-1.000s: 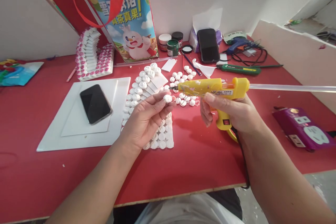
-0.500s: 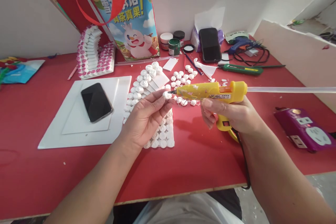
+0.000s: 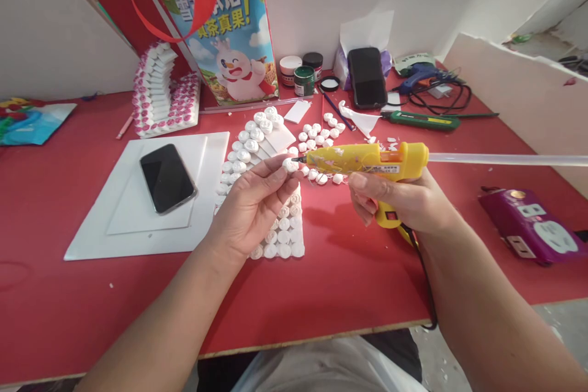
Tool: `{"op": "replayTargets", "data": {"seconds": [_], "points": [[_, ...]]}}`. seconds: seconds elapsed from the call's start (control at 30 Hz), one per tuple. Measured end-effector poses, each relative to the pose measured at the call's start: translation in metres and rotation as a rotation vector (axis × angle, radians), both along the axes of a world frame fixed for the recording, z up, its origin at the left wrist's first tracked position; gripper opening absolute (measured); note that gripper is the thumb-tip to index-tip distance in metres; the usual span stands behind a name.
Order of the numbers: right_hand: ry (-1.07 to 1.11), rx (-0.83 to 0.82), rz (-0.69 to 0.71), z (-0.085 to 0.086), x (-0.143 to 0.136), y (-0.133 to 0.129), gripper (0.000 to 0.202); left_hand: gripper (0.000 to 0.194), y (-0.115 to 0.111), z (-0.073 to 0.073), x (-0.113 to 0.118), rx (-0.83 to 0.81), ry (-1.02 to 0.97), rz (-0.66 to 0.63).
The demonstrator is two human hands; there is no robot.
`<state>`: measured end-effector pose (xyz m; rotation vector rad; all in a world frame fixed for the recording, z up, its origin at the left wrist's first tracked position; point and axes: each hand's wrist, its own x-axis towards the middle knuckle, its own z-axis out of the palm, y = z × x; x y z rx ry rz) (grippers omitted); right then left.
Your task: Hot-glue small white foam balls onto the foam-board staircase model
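Note:
Between the fingertips of my left hand (image 3: 252,205) is a small white rosette (image 3: 290,165). My right hand (image 3: 397,196) grips a yellow hot glue gun (image 3: 349,158), its nozzle at the rosette. A clear glue stick (image 3: 505,160) sticks out of the gun's back end. Under and behind my left hand stands a white stepped piece (image 3: 285,236) covered in rows of rosettes, partly hidden by the hand. Loose white rosettes (image 3: 321,131) lie in a cluster beyond the gun's nozzle.
A phone (image 3: 168,177) rests on white boards (image 3: 92,233) at left. Behind are a pink-and-white stepped piece (image 3: 158,95), a bag (image 3: 239,43), paint jars (image 3: 304,81) and another phone (image 3: 367,78). A green tool (image 3: 422,120) and purple power box (image 3: 533,226) lie right.
Both hands, the rosette and the glue gun have shifted very slightly left in view, along with the whole scene. The nozzle stays at the rosette.

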<state>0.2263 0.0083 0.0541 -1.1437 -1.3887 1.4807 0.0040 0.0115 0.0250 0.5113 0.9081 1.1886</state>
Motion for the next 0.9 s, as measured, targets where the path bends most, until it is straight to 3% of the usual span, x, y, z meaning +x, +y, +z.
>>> {"op": "replayTargets", "data": {"seconds": [0.3, 0.5, 0.9], "points": [[0.001, 0.021, 0.026, 0.0062, -0.0032, -0.0001, 0.047, 0.018, 0.0013, -0.0008, 0.0000, -0.001, 0.024, 0.009], [-0.082, 0.052, 0.062, 0.0020, 0.0014, -0.0007, 0.061, 0.018, 0.0014, 0.0014, 0.0016, -0.021, -0.016, 0.036], [0.032, 0.000, -0.012, 0.0060, -0.0036, -0.0008, 0.040, 0.017, 0.0016, -0.0023, -0.0002, 0.006, 0.034, 0.018]]}}
